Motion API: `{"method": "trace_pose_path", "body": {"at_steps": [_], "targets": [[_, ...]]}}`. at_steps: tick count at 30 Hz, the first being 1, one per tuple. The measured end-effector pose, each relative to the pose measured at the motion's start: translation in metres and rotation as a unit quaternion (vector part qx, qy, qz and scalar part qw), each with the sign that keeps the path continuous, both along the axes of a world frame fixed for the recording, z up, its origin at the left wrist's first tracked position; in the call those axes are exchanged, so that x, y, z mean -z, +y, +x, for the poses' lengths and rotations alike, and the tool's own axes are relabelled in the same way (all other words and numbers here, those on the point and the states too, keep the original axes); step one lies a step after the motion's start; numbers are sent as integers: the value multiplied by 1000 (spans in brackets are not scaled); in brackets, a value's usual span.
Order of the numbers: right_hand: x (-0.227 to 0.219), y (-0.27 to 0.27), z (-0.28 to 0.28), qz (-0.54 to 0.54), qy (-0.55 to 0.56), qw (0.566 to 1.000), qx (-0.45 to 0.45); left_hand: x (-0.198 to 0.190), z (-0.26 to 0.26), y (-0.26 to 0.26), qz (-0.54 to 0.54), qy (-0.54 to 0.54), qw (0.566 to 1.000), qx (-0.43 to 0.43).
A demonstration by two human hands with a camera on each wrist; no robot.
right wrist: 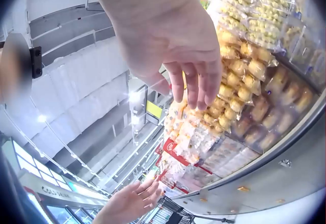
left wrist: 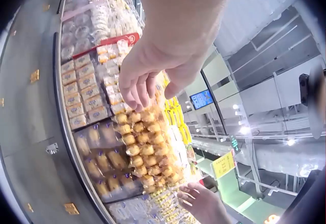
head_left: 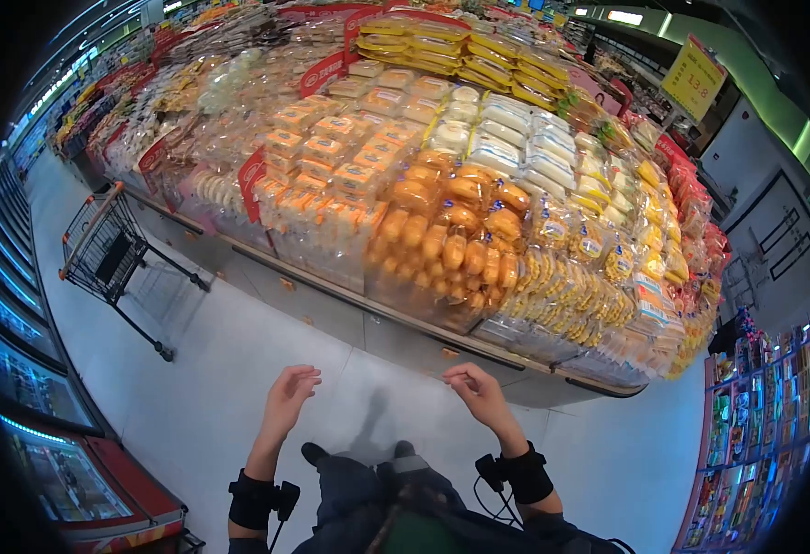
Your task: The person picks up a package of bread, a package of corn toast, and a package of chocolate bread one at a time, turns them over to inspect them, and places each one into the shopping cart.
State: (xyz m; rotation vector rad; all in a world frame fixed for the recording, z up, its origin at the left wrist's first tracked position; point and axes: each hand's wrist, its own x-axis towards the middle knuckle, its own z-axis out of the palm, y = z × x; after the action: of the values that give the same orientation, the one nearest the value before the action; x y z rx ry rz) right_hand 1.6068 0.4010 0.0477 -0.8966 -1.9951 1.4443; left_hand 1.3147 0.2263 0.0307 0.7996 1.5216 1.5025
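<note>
Both hands are held out over the floor before a long display of packaged baked goods. My left hand [head_left: 289,399] has relaxed, slightly bent fingers and holds nothing. Opposite it, my right hand [head_left: 479,395] has loosely bent fingers turned inward, also with nothing in them. Nearest to the hands, behind the display's clear front panel, lie bagged golden-brown bread rolls [head_left: 451,254]. Orange-and-white packs [head_left: 336,152] are stacked to their left, and bags of small yellow pastries [head_left: 566,291] to their right. In the left wrist view the rolls [left wrist: 145,150] show beyond the fingers.
A shopping cart [head_left: 114,249] stands on the floor at the left. Freezer cases [head_left: 63,471] line the left side. A stocked shelf rack [head_left: 760,434] is at the lower right. A yellow price sign [head_left: 694,78] rises over the display, whose front edge [head_left: 405,328] curves across the view.
</note>
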Motion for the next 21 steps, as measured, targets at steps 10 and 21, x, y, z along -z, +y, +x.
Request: {"method": "trace_pose_path", "body": {"at_steps": [10, 21], "targets": [[59, -63, -220, -78, -11, 988, -130, 19, -139, -145, -35, 5, 988, -147], [53, -128, -387, -91, -23, 967, -238, 43, -225, -237, -63, -43, 966, -246]]}}
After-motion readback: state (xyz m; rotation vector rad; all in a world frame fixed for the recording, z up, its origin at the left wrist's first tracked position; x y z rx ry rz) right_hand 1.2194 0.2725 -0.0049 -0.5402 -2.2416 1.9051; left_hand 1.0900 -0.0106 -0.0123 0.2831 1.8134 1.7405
